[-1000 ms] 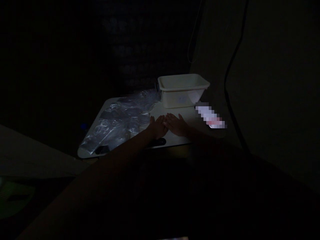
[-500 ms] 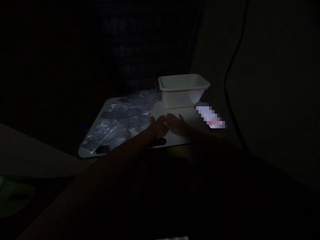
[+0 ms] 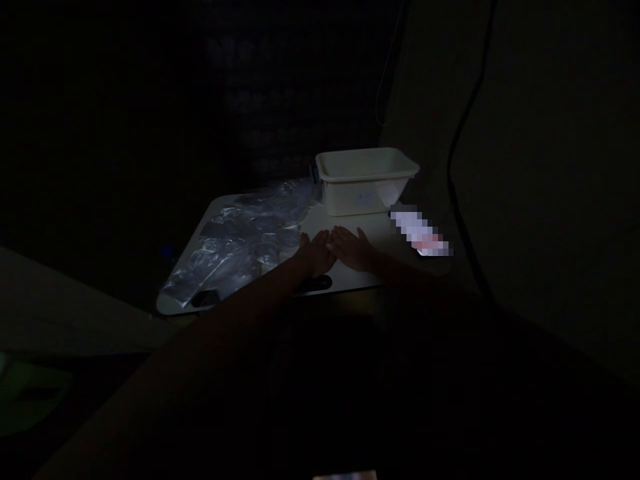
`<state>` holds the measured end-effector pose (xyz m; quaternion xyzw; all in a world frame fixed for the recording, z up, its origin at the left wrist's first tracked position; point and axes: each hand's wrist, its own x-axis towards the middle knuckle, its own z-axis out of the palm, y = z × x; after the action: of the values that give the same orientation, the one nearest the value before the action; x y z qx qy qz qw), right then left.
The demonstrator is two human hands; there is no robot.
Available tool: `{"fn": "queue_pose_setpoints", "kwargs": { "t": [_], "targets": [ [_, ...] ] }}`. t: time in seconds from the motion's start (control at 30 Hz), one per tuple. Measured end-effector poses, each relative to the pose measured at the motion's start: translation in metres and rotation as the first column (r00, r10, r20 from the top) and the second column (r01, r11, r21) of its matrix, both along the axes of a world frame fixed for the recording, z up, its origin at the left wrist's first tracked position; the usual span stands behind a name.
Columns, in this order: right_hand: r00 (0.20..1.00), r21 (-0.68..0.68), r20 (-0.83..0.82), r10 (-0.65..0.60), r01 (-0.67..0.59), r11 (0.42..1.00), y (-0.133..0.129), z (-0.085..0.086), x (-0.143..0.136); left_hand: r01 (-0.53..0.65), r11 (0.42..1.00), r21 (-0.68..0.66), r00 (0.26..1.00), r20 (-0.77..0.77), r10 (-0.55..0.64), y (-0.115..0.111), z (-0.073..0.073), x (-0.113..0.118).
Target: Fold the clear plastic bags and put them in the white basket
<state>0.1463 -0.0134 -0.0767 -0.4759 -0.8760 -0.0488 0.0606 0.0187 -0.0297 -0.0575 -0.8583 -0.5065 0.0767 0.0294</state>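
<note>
Both of my hands rest flat near the front edge of a small white table (image 3: pixel 320 223), their fingertips meeting. My left hand (image 3: pixel 315 255) has its fingers stretched out and nothing in it. Just beside it, my right hand (image 3: pixel 353 249) also lies with fingers extended and the thumb apart, holding nothing. To the left of my hands, clear plastic bags (image 3: pixel 240 237) spread across the table top. Behind my hands stands a cream plastic tub (image 3: pixel 365 197) with an open top.
A lit, blurred-out screen (image 3: pixel 420 231) lies at the table's right. Dark slots are cut in the front edge. A black cable (image 3: pixel 463 220) hangs along the right wall. A green object (image 3: pixel 35 393) sits low at the left. Most surroundings are very dark.
</note>
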Motion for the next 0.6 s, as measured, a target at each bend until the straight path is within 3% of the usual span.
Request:
{"fn": "queue_pose_setpoints", "kwargs": {
  "t": [0.6],
  "targets": [
    [1.000, -0.035, 0.001, -0.015, 0.015, 0.999, -0.0031, 0.0058, -0.0006, 0.022, 0.998, 0.054, 0.999, 0.037, -0.024, -0.0006, -0.0047, -0.0026]
  ]
}}
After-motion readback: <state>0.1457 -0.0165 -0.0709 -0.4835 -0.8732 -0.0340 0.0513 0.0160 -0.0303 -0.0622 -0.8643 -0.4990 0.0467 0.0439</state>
